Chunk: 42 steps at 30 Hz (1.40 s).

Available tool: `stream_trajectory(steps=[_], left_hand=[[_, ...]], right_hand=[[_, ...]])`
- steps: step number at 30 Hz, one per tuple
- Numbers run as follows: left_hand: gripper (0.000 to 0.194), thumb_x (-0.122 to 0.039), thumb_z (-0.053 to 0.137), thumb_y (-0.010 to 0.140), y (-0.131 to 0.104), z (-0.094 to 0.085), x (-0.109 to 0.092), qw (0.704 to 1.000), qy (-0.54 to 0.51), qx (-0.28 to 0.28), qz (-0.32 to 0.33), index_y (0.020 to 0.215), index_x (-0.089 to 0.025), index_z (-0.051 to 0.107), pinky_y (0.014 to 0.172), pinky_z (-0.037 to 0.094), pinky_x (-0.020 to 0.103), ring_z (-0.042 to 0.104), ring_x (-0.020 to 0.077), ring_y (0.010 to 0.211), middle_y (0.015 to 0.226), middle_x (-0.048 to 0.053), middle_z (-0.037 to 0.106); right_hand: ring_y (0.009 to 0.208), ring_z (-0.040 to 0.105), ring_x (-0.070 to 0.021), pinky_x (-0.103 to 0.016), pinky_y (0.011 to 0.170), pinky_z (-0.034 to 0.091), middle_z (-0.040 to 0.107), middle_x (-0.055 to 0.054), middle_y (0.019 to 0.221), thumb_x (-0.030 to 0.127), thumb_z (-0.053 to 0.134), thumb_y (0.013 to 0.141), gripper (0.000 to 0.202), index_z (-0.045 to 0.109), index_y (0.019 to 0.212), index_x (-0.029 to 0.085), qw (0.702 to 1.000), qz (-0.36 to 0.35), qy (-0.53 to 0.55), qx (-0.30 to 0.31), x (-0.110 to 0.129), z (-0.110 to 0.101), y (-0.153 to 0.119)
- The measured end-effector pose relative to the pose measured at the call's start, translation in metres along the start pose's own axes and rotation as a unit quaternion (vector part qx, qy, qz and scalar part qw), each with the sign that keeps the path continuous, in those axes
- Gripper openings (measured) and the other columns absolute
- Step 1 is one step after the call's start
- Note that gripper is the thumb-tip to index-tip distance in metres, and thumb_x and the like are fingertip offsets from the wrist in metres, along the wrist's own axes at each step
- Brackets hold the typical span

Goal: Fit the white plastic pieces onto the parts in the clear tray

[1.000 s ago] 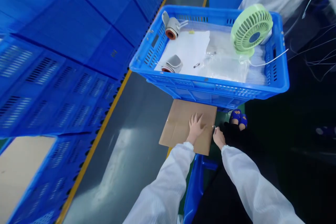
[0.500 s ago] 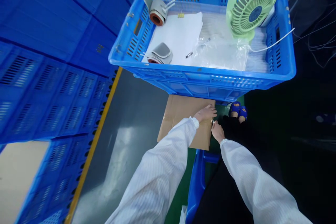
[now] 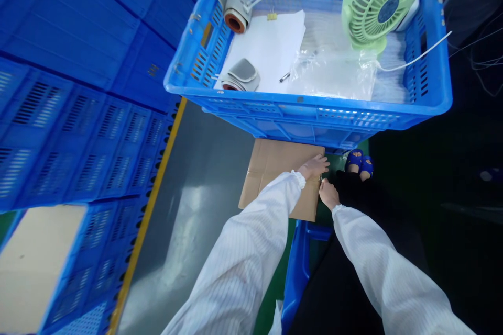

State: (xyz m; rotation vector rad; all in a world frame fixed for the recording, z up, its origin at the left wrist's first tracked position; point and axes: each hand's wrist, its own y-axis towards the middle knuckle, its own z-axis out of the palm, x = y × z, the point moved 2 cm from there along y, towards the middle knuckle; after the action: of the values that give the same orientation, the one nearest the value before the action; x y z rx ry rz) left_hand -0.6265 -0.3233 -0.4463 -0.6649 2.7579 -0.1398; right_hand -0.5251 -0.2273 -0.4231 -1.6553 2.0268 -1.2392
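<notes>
A closed brown cardboard box [image 3: 271, 159] lies low down, in front of the blue crate. My left hand [image 3: 315, 166] rests on its top near the right edge, with fingers stretched out and holding nothing. Just below it, at the box's right side, my right hand [image 3: 329, 194] is closed with fingers curled. Something small and pale shows at its fingertips beside the box edge, too small to name. A shiny strip, perhaps clear tape, runs along the seam close to both hands.
The blue crate [image 3: 291, 98] holds a green fan [image 3: 383, 8], two rolled grey cuffs [image 3: 240, 74], white paper [image 3: 271, 36], a pen [image 3: 285, 77] and clear plastic bags [image 3: 334, 76]. Stacked blue crates [image 3: 78, 131] line the left. A blue stool [image 3: 293, 272] is below the box.
The whole view has shifted slightly, with the crate sitting a little higher in the picture. Both hands keep about the same places at the box's right edge.
</notes>
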Motion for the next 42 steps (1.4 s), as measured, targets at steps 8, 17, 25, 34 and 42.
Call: stream_trajectory(steps=[8,17,25,34,42], left_hand=[[0.019,-0.009,0.06,0.079,0.003,0.001,0.001,1.0,0.006,0.019,-0.006,0.086,-0.022,0.071,0.085,0.029,0.035,0.047,0.023,0.101,0.102,0.007,0.067],[0.023,-0.007,0.058,0.079,0.002,0.004,0.004,1.0,-0.016,0.004,-0.014,0.087,-0.024,0.071,0.089,0.029,0.035,0.047,0.0214,0.104,0.1,0.006,0.067],[0.023,-0.005,0.06,0.077,0.0,0.001,0.003,0.997,-0.053,-0.026,-0.054,0.082,-0.024,0.071,0.091,0.031,0.033,0.051,0.02,0.102,0.095,0.005,0.068],[0.048,-0.012,0.04,0.088,-0.132,-0.009,-0.021,0.912,-0.039,-0.162,-0.376,0.135,-0.021,0.046,0.098,0.032,0.051,0.035,0.0323,0.131,0.139,0.016,0.045],[0.049,-0.041,0.049,0.088,-0.275,0.055,-0.049,0.634,-0.096,-0.268,-0.719,0.132,-0.02,0.047,0.096,0.038,0.055,0.042,0.0384,0.124,0.137,0.019,0.044]], right_hand=[[0.096,0.066,-0.0261,-0.035,0.074,0.048,0.068,-0.014,0.103,0.03,0.028,0.098,0.031,0.054,0.11,0.02,1.0,0.01,0.015,0.02,-0.002,0.003,-0.003],[0.089,0.063,-0.017,-0.037,0.08,0.052,0.064,-0.006,0.102,0.043,0.048,0.095,0.034,0.058,0.112,0.015,0.997,0.03,0.041,0.054,-0.007,0.012,-0.009],[0.089,0.063,-0.0162,-0.036,0.079,0.053,0.064,-0.006,0.104,0.04,0.053,0.093,0.03,0.06,0.107,0.015,0.996,0.046,0.056,0.056,-0.01,0.016,-0.014],[0.088,0.066,-0.0205,-0.03,0.074,0.048,0.068,-0.012,0.102,0.029,0.014,0.1,0.041,0.05,0.118,0.018,0.996,0.012,0.074,-0.052,0.001,-0.004,-0.03],[0.115,0.057,-0.0148,-0.025,0.097,0.04,0.064,-0.003,0.122,0.029,0.033,0.098,0.032,0.061,0.113,0.026,0.979,-0.192,0.022,-0.059,0.053,0.017,-0.031]])
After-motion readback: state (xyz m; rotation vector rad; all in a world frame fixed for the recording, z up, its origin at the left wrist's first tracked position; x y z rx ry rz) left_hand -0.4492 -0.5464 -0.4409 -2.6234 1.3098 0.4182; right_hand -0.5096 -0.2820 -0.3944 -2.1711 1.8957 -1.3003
